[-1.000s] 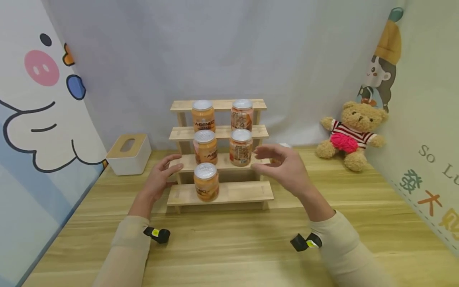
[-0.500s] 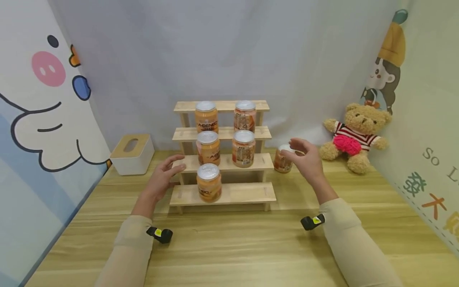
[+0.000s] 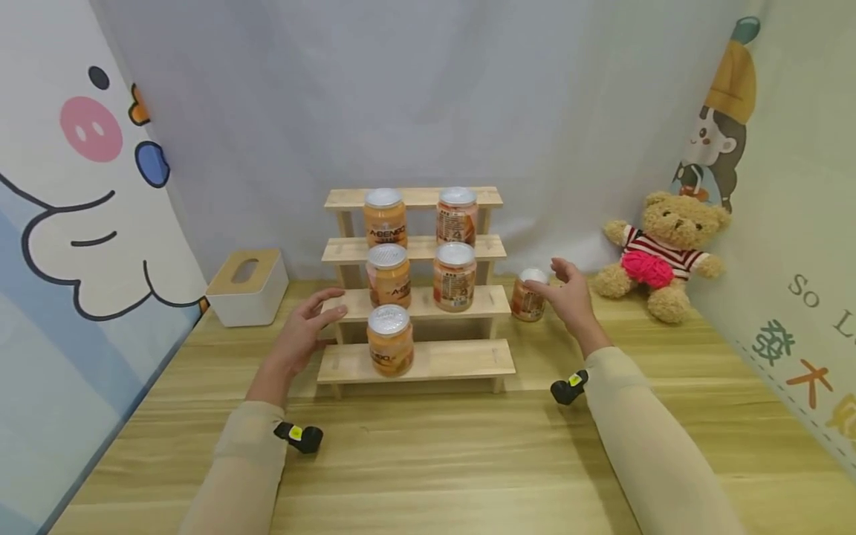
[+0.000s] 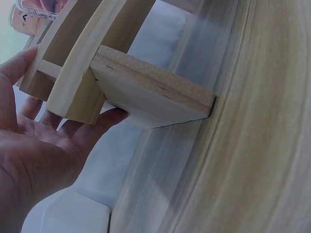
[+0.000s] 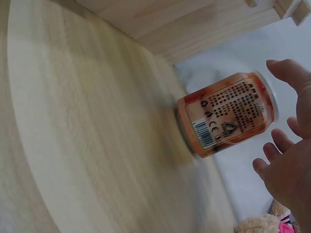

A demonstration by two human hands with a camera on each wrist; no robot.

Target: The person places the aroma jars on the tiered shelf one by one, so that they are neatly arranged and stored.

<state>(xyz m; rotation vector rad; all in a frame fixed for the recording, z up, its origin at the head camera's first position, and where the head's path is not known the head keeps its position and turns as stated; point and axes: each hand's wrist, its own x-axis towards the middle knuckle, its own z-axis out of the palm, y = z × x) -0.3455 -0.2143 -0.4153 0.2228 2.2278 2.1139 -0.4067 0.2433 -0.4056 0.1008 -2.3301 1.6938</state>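
My left hand [image 3: 304, 331] holds the left end of a stepped wooden display rack [image 3: 461, 360], thumb and fingers about a board end in the left wrist view. On the table right of the rack stands an upright jar [image 3: 528, 303] of orange fruit with a silver lid. My right hand [image 3: 570, 297] is at this jar's right side, fingers spread. In the right wrist view its thumb [image 5: 286, 73] reaches over near the lid, and the other fingers are apart from the jar. Similar jars stand on the rack: one on the lowest board [image 3: 390, 345], pairs on the two boards above.
A white tissue box [image 3: 244, 293] with a wooden top stands left of the rack. A teddy bear [image 3: 672, 245] in a striped top sits at the back right. Behind the rack hangs a pale curtain [image 3: 414, 96], with printed panels at both sides.
My right hand has moved right, from the rack's right side to the loose jar, then slightly lower with its fingers spreading wider. My left hand stays at the rack.
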